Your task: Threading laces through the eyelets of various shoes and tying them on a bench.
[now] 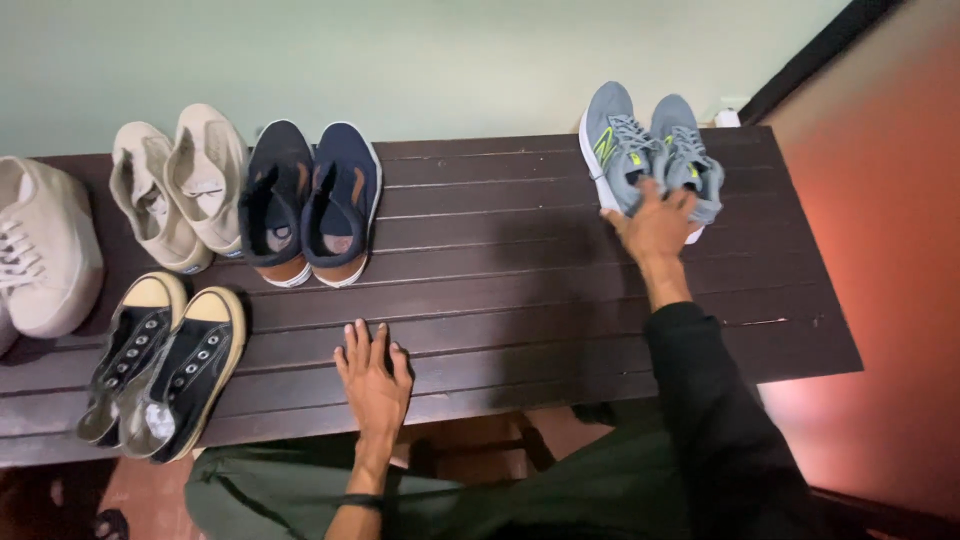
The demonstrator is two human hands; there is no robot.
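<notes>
My right hand (656, 222) grips the heels of a pair of grey running shoes with yellow-green marks (640, 150) at the far right of a dark slatted wooden bench (520, 270). The shoes stand side by side, toes toward the wall. My left hand (373, 378) lies flat, fingers apart, on the bench near its front edge and holds nothing. A dark band sits on that wrist; a black sleeve covers my right arm.
A navy pair with brown soles (310, 205) and a beige pair (180, 190) stand at the back left. One white sneaker (40, 250) is at the far left. A black pair with cream toes (165, 370) sits at the front left. A pale wall runs behind.
</notes>
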